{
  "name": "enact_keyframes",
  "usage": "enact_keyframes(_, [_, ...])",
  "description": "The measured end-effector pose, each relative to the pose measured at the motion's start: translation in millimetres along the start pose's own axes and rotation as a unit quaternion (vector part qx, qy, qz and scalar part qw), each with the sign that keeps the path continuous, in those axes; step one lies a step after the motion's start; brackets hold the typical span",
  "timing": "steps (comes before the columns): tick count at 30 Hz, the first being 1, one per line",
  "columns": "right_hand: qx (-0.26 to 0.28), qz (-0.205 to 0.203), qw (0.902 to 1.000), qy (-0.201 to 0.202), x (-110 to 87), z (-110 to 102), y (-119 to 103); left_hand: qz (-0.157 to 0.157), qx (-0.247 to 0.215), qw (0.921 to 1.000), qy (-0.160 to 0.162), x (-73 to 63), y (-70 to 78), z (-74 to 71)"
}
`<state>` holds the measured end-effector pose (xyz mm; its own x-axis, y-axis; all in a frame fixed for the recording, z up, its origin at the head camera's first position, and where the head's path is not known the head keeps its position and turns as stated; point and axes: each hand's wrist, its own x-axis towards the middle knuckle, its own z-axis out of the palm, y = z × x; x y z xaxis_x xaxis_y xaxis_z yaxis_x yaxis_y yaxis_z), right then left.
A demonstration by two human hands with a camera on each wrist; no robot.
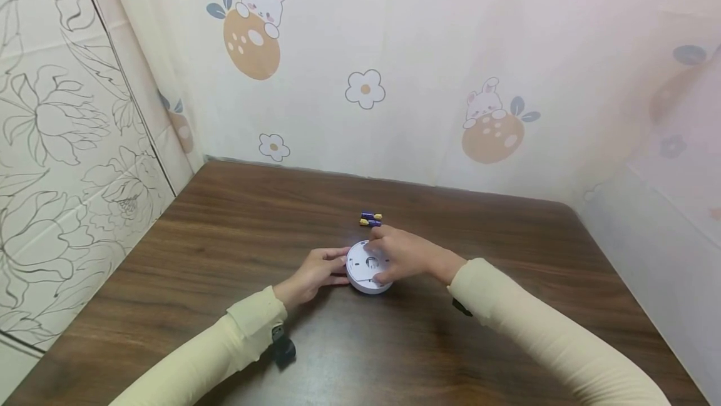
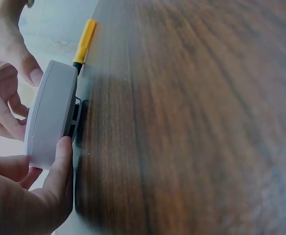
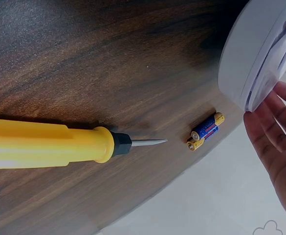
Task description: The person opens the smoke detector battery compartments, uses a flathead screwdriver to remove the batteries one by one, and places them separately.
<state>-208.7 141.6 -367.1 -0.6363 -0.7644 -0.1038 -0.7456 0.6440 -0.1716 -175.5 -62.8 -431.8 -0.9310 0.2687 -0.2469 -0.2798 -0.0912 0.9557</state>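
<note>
A round white smoke detector point(image 1: 368, 288) sits between both hands near the middle of the wooden table. Its flat side, with small slots and a round opening, faces up; dark vents show beneath it in the left wrist view. My left hand point(image 1: 308, 274) grips its left side, fingertips point(image 2: 62, 147) at the lower edge. From above, my right hand point(image 1: 410, 254) reaches across the flat side, its fingers at the back edge and its thumb at the front right. The right wrist view shows those fingers point(image 3: 265, 127) against the edge of the top plate point(image 3: 270, 83).
Two blue-and-yellow batteries point(image 1: 370, 219) lie side by side behind the detector. A yellow-handled screwdriver point(image 3: 50, 143) lies on the table point(image 1: 270, 206) under the right forearm, hidden from the head view. A patterned curtain point(image 1: 394, 49) hangs along the far edge.
</note>
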Motion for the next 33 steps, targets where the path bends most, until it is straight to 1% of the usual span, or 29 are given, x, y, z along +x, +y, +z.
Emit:
enact_keyframes(5, [-0.002, -0.003, 1.0, -0.001, -1.0, 0, -1, 0.002, 0.014, 0.9999, -0.001, -0.3, 1.1, 0.3])
enact_keyframes(9, [-0.002, -0.014, 0.9999, 0.005, -2.4, 1, 1, 0.0, 0.02, 0.9998, -0.001, 0.3, 1.6, 0.8])
enact_keyframes(12, [-0.002, -0.019, 0.9998, 0.01, -3.3, 4, 3, 0.006, 0.026, 0.9996, -0.008, 0.1, 2.7, 1.0])
enact_keyframes(14, [-0.001, -0.019, 0.9997, 0.013, -3.9, 5, 4, 0.014, 0.036, 0.9991, -0.016, -0.1, 4.1, 0.8])
enact_keyframes(16, [0.001, -0.023, 0.9996, 0.019, -4.6, 7, 5, 0.032, 0.063, 0.9971, -0.028, -0.8, 5.7, 0.4])
enact_keyframes(17, [0.001, -0.026, 0.9994, 0.022, -4.9, 7, 5, 0.043, 0.085, 0.9949, -0.034, -1.1, 6.6, 0.5])
enact_keyframes(18, [0.003, -0.026, 0.9994, 0.024, -5.2, 7, 5, 0.057, 0.116, 0.9908, -0.041, -1.3, 7.4, 0.6])
enact_keyframes(19, [0.003, -0.026, 0.9993, 0.027, -5.6, 7, 5, 0.077, 0.16, 0.9831, -0.046, -1.7, 8.7, 0.6])
enact_keyframes(20, [0.005, -0.025, 0.9992, 0.029, -6.0, 7, 5, 0.097, 0.205, 0.9726, -0.05, -2.4, 9.9, 0.7])
enact_keyframes(22, [0.01, -0.02, 0.9992, 0.034, -7.0, 8, 5, 0.135, 0.287, 0.9467, -0.055, -3.5, 12.3, 1.5])
enact_keyframes(24, [0.017, -0.014, 0.999, 0.039, -7.8, 8, 4, 0.167, 0.35, 0.9203, -0.054, -4.3, 14.7, 2.2])
enact_keyframes(25, [0.022, -0.013, 0.9987, 0.044, -8.5, 9, 4, 0.176, 0.366, 0.9123, -0.052, -4.8, 15.8, 2.6])
enact_keyframes(26, [0.028, -0.013, 0.9984, 0.048, -9.0, 10, 4, 0.18, 0.369, 0.9104, -0.054, -4.7, 16.5, 2.7])
enact_keyframes(28, [0.04, -0.01, 0.9976, 0.056, -11.0, 12, 4, 0.181, 0.37, 0.9097, -0.053, -4.4, 17.3, 2.4])
enact_keyframes(31, [0.06, -0.001, 0.9961, 0.065, -15.6, 17, 5, 0.177, 0.365, 0.9124, -0.052, -3.2, 16.8, 1.3])
enact_keyframes(33, [0.071, 0.008, 0.995, 0.07, -20.3, 20, 7, 0.173, 0.367, 0.9123, -0.054, -2.6, 16.3, 0.8])
